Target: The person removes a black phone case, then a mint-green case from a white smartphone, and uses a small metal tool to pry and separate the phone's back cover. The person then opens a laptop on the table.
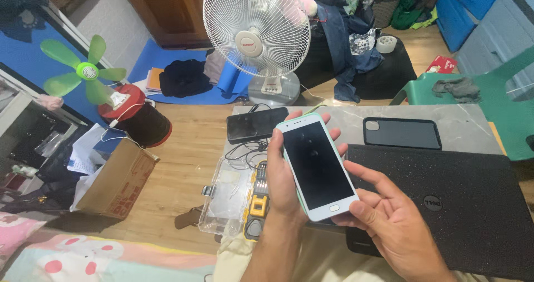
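Glossy glass-fronted phone (317, 169), matt speckled laptop lid (473, 204), seemingly clear plastic case (228, 196).

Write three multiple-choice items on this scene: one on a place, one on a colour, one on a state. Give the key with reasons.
1. Where does the empty black phone case lie?
A. on the grey tabletop, beyond the black laptop
B. inside the cardboard box
C. on the green chair

2. What colour are the blades of the small fan?
A. white
B. green
C. red

3. What state is the screen of the white phone in?
A. lit with a picture
B. dark
C. face down

Key:
1 A, the case rests flat on the grey top past the laptop's far edge.
2 B, the small fan's blades are bright green; the white fan is the large one.
3 B, the screen faces up and shows only black, held in the left hand with the right hand at its lower corner.
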